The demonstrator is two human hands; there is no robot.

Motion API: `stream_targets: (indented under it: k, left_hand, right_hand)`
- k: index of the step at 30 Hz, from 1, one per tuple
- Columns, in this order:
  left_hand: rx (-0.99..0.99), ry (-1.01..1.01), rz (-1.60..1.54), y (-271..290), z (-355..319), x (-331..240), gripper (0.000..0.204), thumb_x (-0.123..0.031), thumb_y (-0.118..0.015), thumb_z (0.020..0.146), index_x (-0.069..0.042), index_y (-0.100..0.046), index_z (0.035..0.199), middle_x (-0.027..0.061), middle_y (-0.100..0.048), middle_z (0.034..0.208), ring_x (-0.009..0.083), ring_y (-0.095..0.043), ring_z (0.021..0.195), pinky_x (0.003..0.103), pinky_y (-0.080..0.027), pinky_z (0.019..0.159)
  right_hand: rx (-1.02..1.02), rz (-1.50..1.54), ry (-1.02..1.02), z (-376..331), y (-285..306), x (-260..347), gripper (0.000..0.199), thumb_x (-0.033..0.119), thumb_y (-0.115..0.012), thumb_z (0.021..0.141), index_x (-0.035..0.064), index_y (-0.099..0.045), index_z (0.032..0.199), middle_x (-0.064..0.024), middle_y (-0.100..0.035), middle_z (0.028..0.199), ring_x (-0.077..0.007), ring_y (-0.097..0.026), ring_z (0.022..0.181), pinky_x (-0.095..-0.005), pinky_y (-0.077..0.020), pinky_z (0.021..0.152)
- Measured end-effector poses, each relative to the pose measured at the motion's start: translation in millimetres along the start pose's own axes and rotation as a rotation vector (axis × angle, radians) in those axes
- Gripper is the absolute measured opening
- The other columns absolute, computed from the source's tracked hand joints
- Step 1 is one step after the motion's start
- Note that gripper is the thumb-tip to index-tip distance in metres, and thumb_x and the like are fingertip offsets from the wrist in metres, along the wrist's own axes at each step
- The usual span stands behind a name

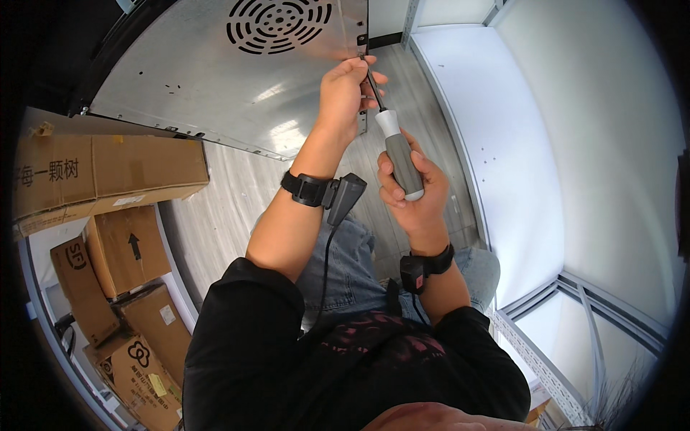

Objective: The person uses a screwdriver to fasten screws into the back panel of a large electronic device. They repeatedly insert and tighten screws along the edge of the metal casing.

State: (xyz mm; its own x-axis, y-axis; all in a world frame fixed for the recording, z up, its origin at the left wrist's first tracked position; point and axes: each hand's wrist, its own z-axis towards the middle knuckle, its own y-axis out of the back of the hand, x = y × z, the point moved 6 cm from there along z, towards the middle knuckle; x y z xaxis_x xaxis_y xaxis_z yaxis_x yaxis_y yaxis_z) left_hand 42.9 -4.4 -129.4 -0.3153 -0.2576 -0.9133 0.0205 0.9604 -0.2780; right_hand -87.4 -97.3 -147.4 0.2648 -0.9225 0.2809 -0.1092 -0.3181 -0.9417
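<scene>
My right hand (415, 176) is wrapped round the grey handle of a screwdriver (404, 159), whose collar is white. Its dark shaft slants up and away to the right edge of a large metal cabinet panel (237, 90). There, the thumb and fingertips of my left hand (345, 86) close about the shaft near its tip, with the other fingers behind it. The tip meets the panel's edge beside a row of small holes; whether a screw sits under it is hidden by my fingers. A round pattern of vent slots (279, 20) is cut in the panel.
Several cardboard boxes (147, 169) are stacked on a shelf at the left. A white shelf board (496, 122) with a metal frame curves along the right. Grey wood-look flooring (208, 223) lies below. A cable (328, 269) hangs from the black strap device (346, 197) on my left wrist.
</scene>
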Motion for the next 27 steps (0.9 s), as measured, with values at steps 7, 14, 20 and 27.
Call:
stream_targets:
  k: [7, 14, 20, 27]
  left_hand:
    - [-0.014, 0.012, 0.025, 3.1, -4.2, -2.1, 0.018, -0.021, -0.056, 0.092, -0.007, -0.061, 0.102, -0.0017, -0.061, 0.077, 0.0075, -0.054, 0.063, 0.022, -0.041, 0.054]
    - [0.010, -0.042, 0.050, 9.2, 10.4, 4.7, 0.019, -0.016, -0.062, 0.089, -0.004, -0.062, 0.103, -0.0009, -0.059, 0.076, 0.0089, -0.056, 0.060, 0.022, -0.043, 0.054]
    - [-0.010, -0.025, 0.056, 9.3, 9.9, 3.4, 0.020, -0.014, -0.060, 0.089, -0.004, -0.062, 0.106, 0.0008, -0.062, 0.079, 0.0093, -0.058, 0.062, 0.022, -0.044, 0.055]
    - [-0.048, -0.097, 0.295, 16.9, 16.5, -1.1, 0.012, -0.015, -0.063, 0.088, -0.005, -0.066, 0.092, -0.0004, -0.063, 0.074, 0.0091, -0.059, 0.066, 0.024, -0.045, 0.058]
  right_hand:
    - [-0.177, -0.892, 0.219, -0.1, -7.7, 6.8, 0.056, 0.007, -0.059, 0.080, 0.0059, -0.038, 0.132, -0.0101, -0.056, 0.087, -0.0119, -0.052, 0.062, -0.0229, -0.0409, 0.047]
    - [-0.202, -0.791, 0.080, 5.1, 13.3, -6.8, 0.059, 0.008, -0.062, 0.081, -0.0005, -0.034, 0.133, -0.0103, -0.058, 0.097, -0.0162, -0.058, 0.076, -0.0249, -0.0465, 0.054]
    - [-0.085, -0.509, -0.067, 3.4, 11.8, -0.3, 0.054, 0.009, -0.058, 0.085, 0.0003, -0.035, 0.133, -0.0142, -0.057, 0.103, -0.0210, -0.062, 0.087, -0.0281, -0.0511, 0.056]
    - [-0.217, -1.416, 0.313, 11.1, 27.6, 3.0, 0.057, 0.005, -0.068, 0.079, 0.0029, -0.040, 0.128, -0.0101, -0.054, 0.101, -0.0170, -0.058, 0.076, -0.0291, -0.0504, 0.063]
